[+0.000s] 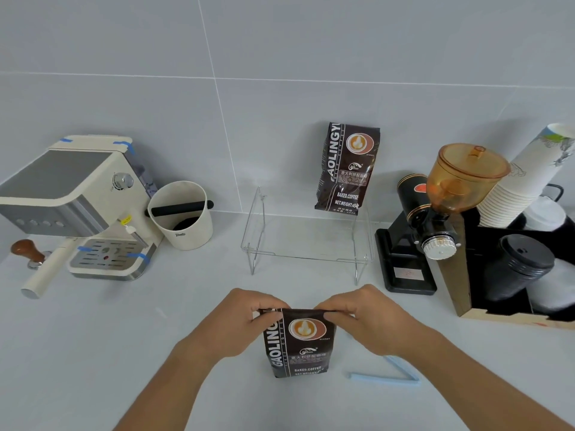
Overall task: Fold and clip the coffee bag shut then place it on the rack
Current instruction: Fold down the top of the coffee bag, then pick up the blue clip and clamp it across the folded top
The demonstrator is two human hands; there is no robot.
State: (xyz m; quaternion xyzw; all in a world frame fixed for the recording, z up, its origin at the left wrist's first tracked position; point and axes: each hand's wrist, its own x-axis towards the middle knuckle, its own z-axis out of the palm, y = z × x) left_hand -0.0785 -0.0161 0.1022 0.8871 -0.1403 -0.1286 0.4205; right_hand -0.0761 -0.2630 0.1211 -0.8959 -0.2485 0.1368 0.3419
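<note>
A dark brown coffee bag (300, 346) stands upright on the white counter near me. My left hand (239, 321) pinches its top left corner and my right hand (364, 318) pinches its top right corner, so the top edge is held flat between them. A light blue clip (392, 373) lies open in a V on the counter just right of the bag, untouched. Behind the bag stands a clear rack (306, 244) on wire legs. A second, identical coffee bag (345, 169) stands on the rack's back right, leaning on the wall.
A cream espresso machine (77, 206) with a tamper (28, 248) sits at the left, a white knock box (182, 213) beside it. At the right are a black grinder (435, 219) and a wooden box (510, 275) holding stacked cups and lids.
</note>
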